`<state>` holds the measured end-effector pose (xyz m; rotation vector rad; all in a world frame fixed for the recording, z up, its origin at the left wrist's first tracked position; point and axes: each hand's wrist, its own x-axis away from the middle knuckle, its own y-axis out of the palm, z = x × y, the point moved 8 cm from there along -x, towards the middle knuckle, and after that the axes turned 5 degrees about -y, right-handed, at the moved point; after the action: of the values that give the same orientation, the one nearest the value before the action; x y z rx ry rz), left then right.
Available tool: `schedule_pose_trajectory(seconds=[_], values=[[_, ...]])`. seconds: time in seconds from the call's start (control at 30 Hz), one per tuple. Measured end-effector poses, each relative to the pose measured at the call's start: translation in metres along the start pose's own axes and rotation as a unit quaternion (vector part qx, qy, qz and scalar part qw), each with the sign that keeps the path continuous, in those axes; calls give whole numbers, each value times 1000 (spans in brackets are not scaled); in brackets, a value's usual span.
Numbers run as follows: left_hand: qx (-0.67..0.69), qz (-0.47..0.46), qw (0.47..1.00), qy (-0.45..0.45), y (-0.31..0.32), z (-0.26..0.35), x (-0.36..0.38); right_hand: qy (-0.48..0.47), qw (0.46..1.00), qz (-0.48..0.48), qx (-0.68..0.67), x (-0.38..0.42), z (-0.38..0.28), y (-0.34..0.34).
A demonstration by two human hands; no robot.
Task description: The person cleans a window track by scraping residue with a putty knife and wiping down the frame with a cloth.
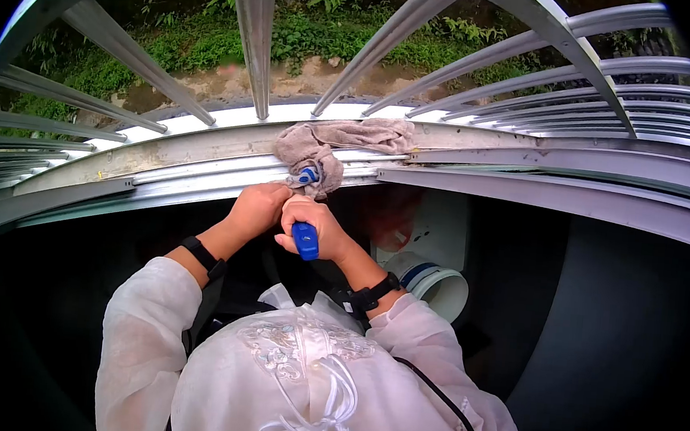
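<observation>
Tool (305,237): a blue-handled tool, upright, handle end toward me and working end up at the window track. I cannot tell what kind of tip it has; the cloth hides it.
Tool position: directly below the cloth and touching it at the tip, just in front of the window track.
Cloth (330,145): a grey-brown rag, bunched over the tip of the tool and trailing to the right along the window track. I judge it is wrapped over the tip so that the tool can press it into the narrow groove.
Right hand (316,223): fingers closed tight around the blue handle, thumb side up, just below the cloth. The full wrap gives pushing force along the shaft.
Left hand (258,207): curled shut beside the right hand, touching it, just left of and below the cloth. Whether it grips the shaft or only braces the other hand, I cannot tell.
Window track (203,168): grey metal channels running left to right under the cloth, with visible dirt specks to the left of it.
Bars (253,38): metal grille beyond the cloth, greenery behind.
Bucket (437,283): white, below and right of the cloth, within arm's reach of it.
</observation>
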<state>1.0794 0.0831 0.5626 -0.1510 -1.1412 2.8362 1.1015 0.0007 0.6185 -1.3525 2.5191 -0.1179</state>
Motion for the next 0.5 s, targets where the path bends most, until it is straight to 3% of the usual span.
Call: schedule_pose_trajectory(seconds=[0.13, 0.27, 0.5], values=[[-10, 24, 999, 21, 39, 23, -30, 19, 999, -2, 28, 24, 3, -41], [9, 18, 999, 31, 86, 46, -68, 15, 996, 61, 61, 52, 4, -92], [19, -10, 1000, 0, 58, 31, -55, 69, 988, 134, -46, 29, 16, -69]])
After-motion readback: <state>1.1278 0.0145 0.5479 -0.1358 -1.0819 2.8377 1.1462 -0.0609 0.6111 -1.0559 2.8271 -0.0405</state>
